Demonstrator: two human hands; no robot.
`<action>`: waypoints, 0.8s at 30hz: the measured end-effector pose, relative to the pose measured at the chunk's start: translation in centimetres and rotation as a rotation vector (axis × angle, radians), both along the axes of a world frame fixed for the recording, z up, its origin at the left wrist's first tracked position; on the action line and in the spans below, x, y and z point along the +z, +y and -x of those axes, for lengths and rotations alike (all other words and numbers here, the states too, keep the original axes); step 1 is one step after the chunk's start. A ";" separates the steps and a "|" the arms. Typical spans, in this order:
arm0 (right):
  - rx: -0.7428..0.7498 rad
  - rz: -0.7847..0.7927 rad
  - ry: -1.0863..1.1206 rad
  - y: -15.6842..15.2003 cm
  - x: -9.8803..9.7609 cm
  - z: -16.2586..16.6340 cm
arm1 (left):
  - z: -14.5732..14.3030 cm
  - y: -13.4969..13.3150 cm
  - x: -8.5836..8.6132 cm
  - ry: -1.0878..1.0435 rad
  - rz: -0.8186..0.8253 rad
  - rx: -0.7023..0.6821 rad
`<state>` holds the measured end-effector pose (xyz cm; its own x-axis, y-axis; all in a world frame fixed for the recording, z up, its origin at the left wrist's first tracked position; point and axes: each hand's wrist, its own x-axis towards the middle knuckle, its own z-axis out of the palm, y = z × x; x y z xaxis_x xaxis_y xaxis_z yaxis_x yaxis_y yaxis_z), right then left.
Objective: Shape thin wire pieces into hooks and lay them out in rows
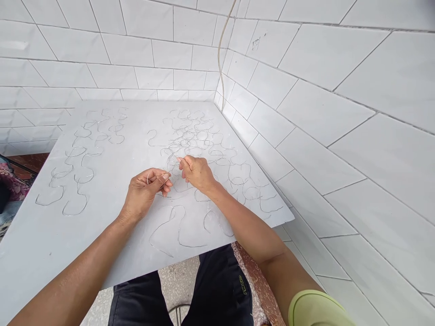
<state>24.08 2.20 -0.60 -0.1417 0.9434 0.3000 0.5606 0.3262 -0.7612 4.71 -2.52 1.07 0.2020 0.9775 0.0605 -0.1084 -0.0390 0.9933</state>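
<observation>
Both of my hands hover over a white board (41,244) that rests across my lap. My left hand (146,190) is closed, pinching a thin bent wire piece (149,175) between thumb and fingers. My right hand (195,172) is closed too, its fingertips pinching wire at the near edge of a tangled heap of bent wire hooks (204,140). The two hands are almost touching. Whether both hold the same wire piece is unclear.
A smaller group of bent wire hooks (81,158) lies spread on the board's left side. A few loose hooks (173,226) lie near the front edge. White tiled walls (322,113) close in behind and to the right. A cable (221,59) hangs in the corner.
</observation>
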 end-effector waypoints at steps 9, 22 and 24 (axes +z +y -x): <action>0.211 -0.110 -0.136 -0.1 0.6 -1.3 | 1.1 0.7 0.2 -0.136 0.090 0.025; 0.265 -0.170 -0.065 0.0 1.4 -2.8 | 1.4 1.2 0.0 -0.121 0.144 -0.048; 0.280 -0.070 0.120 0.1 1.4 -2.6 | 1.3 1.2 -0.1 -0.136 0.149 -0.055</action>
<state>26.69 2.26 0.83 -0.3528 0.8490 0.3934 0.3489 0.5095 -0.7866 3.45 -1.31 0.96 0.2553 0.9654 -0.0533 -0.2397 0.1166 0.9638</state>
